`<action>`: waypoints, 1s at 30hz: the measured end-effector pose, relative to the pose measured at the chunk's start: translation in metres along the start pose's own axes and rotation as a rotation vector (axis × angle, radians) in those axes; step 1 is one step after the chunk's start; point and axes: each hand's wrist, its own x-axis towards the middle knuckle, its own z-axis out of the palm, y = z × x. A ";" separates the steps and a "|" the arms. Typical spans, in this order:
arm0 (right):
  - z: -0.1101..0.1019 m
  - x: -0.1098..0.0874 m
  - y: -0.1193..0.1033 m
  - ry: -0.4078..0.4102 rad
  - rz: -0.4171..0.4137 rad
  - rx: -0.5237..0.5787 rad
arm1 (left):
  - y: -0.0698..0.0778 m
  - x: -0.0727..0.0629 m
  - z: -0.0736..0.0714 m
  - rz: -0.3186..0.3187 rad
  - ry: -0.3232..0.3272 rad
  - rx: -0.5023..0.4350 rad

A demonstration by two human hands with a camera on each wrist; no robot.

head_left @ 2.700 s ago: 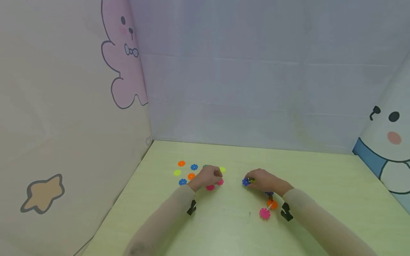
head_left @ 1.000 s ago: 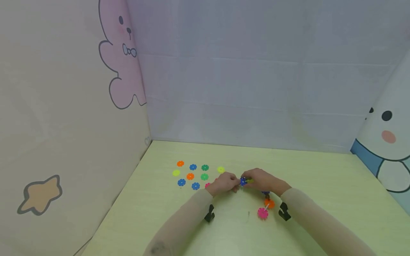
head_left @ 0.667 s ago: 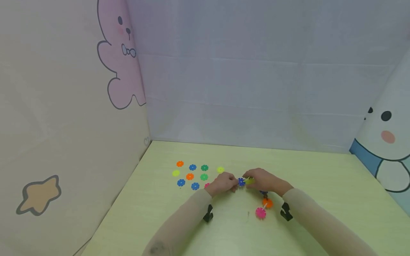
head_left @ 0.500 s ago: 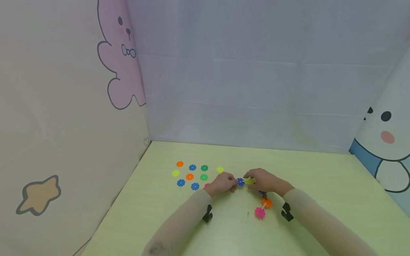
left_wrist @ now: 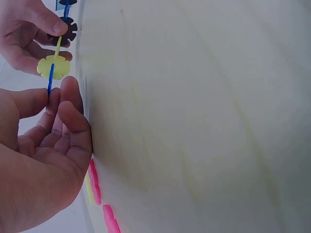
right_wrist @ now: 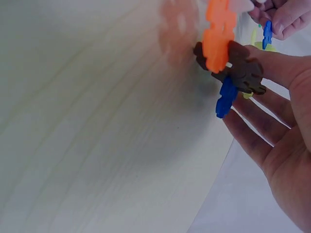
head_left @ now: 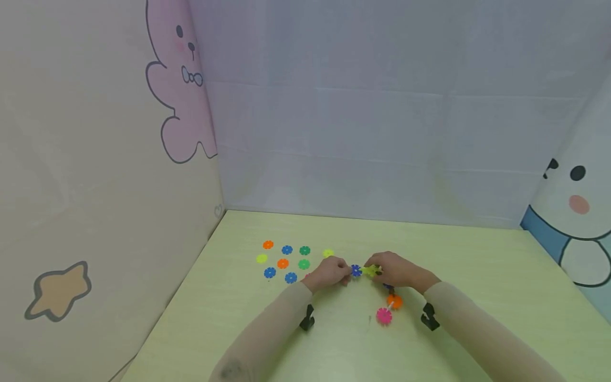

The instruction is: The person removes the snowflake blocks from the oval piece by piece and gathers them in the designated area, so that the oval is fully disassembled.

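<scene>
My left hand (head_left: 330, 271) pinches the edge of a blue notched snowflake disc (head_left: 356, 270) between thumb and fingers. That disc is slotted into a yellow disc (left_wrist: 54, 67), which stands edge to edge with more discs in a chain. My right hand (head_left: 393, 269) holds the chain by a dark brown disc (right_wrist: 245, 73), thumb on one face. Below the right hand hang another blue disc (right_wrist: 226, 97), an orange disc (head_left: 394, 302), a whitish disc seen edge-on (head_left: 392, 306), and a pink disc (head_left: 384, 316) at the end.
Loose snowflake discs lie left of my hands: orange (head_left: 268, 244), blue (head_left: 269, 272), green (head_left: 304, 250) and yellow (head_left: 262, 258). Pink discs (left_wrist: 95, 182) lie close by my left hand, partly hidden by it in the head view. Curtains (head_left: 372, 106) stand behind the pale table (head_left: 334, 350).
My left hand has come right from the loose discs to pinch the chain's blue disc. The chain has since slid slightly left, and more of the yellow disc shows beside the right fingers.
</scene>
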 end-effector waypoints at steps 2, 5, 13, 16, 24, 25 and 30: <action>0.000 0.000 0.001 0.006 -0.019 -0.002 | 0.000 0.000 0.000 0.000 0.000 -0.009; 0.000 -0.001 0.002 0.011 -0.041 0.005 | 0.001 0.000 0.000 -0.004 -0.002 -0.017; -0.001 -0.002 -0.002 0.009 -0.038 0.043 | 0.002 -0.002 -0.001 -0.019 -0.002 -0.023; -0.002 -0.001 -0.004 0.011 -0.040 0.041 | 0.003 -0.002 -0.001 -0.021 -0.002 -0.030; 0.002 0.002 0.000 0.019 -0.080 0.039 | 0.002 0.002 0.002 -0.040 -0.014 -0.117; 0.003 0.003 0.001 0.020 -0.082 0.042 | 0.002 0.002 0.002 -0.038 -0.015 -0.131; 0.005 0.004 0.001 0.023 -0.079 0.044 | 0.001 0.002 0.002 -0.019 -0.017 -0.184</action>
